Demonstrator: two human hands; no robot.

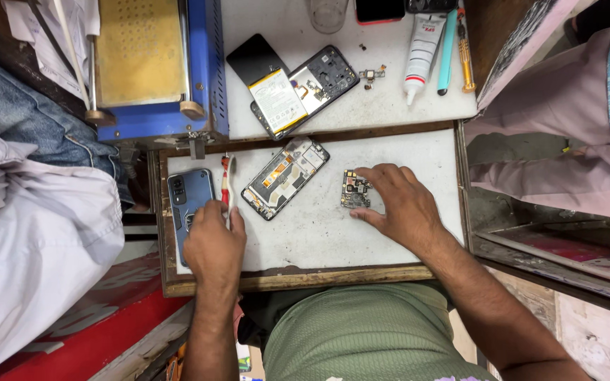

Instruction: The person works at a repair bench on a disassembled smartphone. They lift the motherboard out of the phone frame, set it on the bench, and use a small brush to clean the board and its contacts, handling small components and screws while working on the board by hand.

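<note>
White glue tube [421,48] and dark phone screen [254,61] on upper bench

A red-and-white screwdriver [226,185] lies beside a dark blue phone case [188,194] on the white mat [319,233].

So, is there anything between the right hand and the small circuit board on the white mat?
Nothing visible. The right hand already rests beside the small circuit board, fingertips at its edge. The opened phone frame lies further left, not between them.
</note>
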